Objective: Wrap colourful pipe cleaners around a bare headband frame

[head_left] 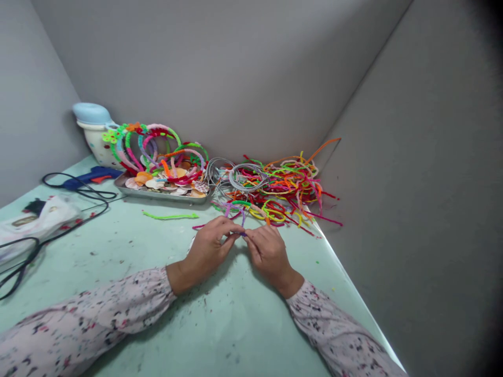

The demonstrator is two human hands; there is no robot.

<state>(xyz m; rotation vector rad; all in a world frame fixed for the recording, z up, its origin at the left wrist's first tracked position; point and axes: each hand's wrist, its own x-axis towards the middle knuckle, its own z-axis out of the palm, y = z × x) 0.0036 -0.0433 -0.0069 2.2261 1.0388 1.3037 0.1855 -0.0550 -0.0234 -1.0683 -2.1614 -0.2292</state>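
Observation:
In front of the pile, my left hand [214, 243] pinches a purple pipe cleaner [243, 215] between thumb and fingertips. My right hand [269, 251] meets it fingertip to fingertip, closed on the same purple strand. Just beyond the fingers, a curved green and orange pipe-cleaner band [245, 203] seems to join the purple piece, but the join is hard to make out. The fingers hide most of the gripped part.
Behind lie tangled pipe cleaners [293, 183] and coiled wire rings [247, 177]. A metal tray [165, 198] holds shells and wrapped hoops. Leftward are a green pipe cleaner [171, 215], a blue glue gun [92, 177], a black cord [78, 222], a plastic bag [51, 214] and a lidded cup [96, 139].

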